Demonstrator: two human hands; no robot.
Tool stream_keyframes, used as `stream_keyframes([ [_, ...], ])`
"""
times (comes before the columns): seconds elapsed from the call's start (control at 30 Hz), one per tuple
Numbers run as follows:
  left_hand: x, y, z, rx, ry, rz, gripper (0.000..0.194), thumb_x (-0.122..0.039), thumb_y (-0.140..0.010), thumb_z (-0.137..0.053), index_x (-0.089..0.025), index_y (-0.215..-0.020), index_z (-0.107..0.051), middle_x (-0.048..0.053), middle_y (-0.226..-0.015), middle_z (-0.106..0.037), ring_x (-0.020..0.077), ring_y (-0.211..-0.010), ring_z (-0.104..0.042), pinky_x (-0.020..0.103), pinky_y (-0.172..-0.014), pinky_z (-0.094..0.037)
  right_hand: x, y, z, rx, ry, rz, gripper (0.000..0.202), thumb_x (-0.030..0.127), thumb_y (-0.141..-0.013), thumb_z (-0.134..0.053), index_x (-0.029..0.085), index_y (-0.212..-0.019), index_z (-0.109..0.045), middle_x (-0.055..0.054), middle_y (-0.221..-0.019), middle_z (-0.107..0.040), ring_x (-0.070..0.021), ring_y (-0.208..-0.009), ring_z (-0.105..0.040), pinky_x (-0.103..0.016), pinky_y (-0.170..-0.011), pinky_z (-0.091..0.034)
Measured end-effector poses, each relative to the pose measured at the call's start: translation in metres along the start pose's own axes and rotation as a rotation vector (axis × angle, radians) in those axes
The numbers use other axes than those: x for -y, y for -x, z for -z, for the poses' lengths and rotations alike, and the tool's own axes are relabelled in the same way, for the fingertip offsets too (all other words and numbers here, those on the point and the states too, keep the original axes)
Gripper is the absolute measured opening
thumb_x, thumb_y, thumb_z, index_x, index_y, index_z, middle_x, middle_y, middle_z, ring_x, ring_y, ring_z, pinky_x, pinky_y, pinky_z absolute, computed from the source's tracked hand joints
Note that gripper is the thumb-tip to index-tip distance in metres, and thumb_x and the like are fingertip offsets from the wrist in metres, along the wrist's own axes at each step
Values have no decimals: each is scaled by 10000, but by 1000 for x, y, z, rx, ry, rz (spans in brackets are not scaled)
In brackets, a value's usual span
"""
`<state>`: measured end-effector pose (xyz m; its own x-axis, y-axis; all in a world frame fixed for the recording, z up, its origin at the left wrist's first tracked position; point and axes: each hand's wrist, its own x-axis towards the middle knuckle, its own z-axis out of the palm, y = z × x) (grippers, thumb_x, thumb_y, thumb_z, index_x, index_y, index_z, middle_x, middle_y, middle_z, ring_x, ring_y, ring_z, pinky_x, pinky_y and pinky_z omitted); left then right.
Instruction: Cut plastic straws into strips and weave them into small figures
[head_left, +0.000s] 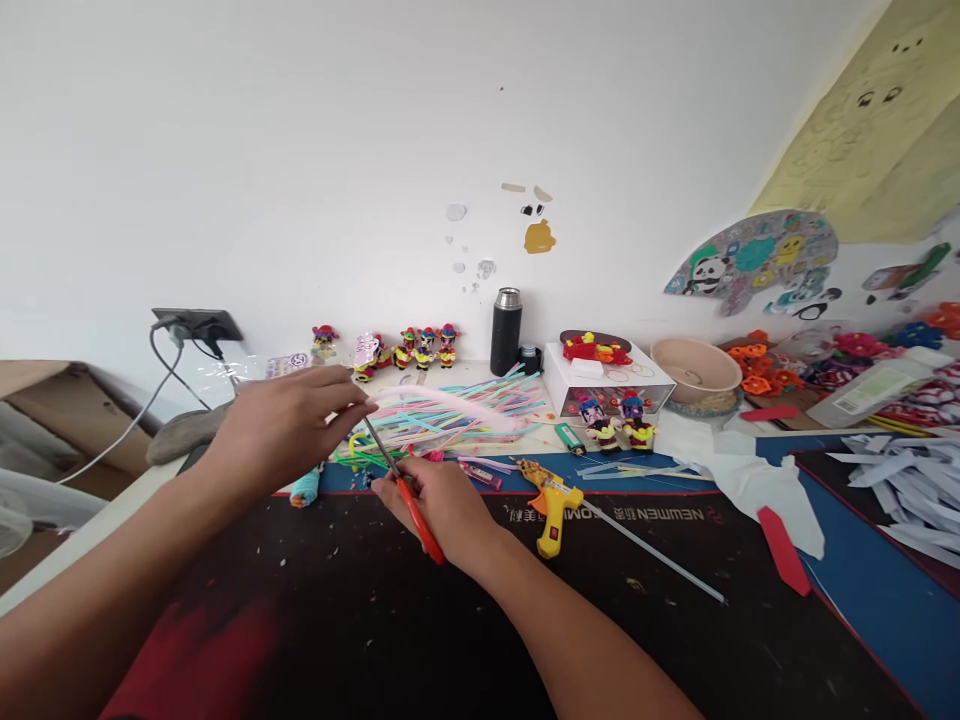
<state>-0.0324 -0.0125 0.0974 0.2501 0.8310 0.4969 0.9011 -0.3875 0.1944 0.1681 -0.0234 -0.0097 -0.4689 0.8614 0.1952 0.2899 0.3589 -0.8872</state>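
1. Pink pipe cleaner, blurred: one end is pinched between the fingers of the left hand, its length arched over a heap of coloured strips.
2. Handling, as judged: light, soft, easily bent; best taken near the end.
3. Red-handled scissors: clasped by the fingers of the right hand; judged rigid, best held by the handles.

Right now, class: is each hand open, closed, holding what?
Left hand: closed, apparently pinching a pale pink strip.
Right hand: closed, holding red-handled scissors.
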Motion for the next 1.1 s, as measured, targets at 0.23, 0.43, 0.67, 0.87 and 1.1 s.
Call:
stream_keyframes([
  [0.23, 22, -57, -3, 588, 156, 58, 267, -386, -727, -774, -255, -524, -659, 10, -534, -593, 174, -493, -480, 285, -488, -266, 0, 0, 2, 37, 173, 79, 313, 502, -948, -696, 205, -856, -724, -47, -728, -705, -169, -616, -589, -256, -583, -343],
  [0.43, 54, -48, -25, 618, 913, 522, 218, -344, -678, -863, -193, -618, -717, 27, -582, -558, 132, -489, -422, 231, -424, -308, 5, 1, 6, 12, 80, 51, 243, 445, -945, -715, 208, -913, -759, -8, -681, -677, -143, -589, -572, -239, -586, -357],
  [0.67, 41, 16, -57, 132, 1579, 900, 229, -176, -698, -839, -156, -658, -614, -32, -620, -478, 78, -496, -418, 178, -425, -413, 6, 0, 4, -6, -110, -2, 284, 484, -955, -681, 207, -918, -732, 27, -599, -595, -125, -511, -547, -220, -529, -383],
  [0.87, 38, 41, -41, -101, 1288, 697, 380, -443, -657, -944, -166, -686, -685, 1, -595, -572, 123, -557, -500, 209, -476, -396, 4, 2, 4, 64, -300, -122, 399, 616, -936, -665, 222, -958, -714, 72, -485, -477, -126, -342, -504, -219, -385, -350],
  [1.1, 26, 28, 8, -136, 526, 482, 401, -596, -816, -739, -221, -678, -711, 26, -689, -676, 189, -669, -560, 304, -632, -431, 6, 3, 1, 105, -215, -134, 390, 598, -922, -698, 219, -998, -745, 50, -545, -537, -115, -395, -505, -223, -440, -366],
])
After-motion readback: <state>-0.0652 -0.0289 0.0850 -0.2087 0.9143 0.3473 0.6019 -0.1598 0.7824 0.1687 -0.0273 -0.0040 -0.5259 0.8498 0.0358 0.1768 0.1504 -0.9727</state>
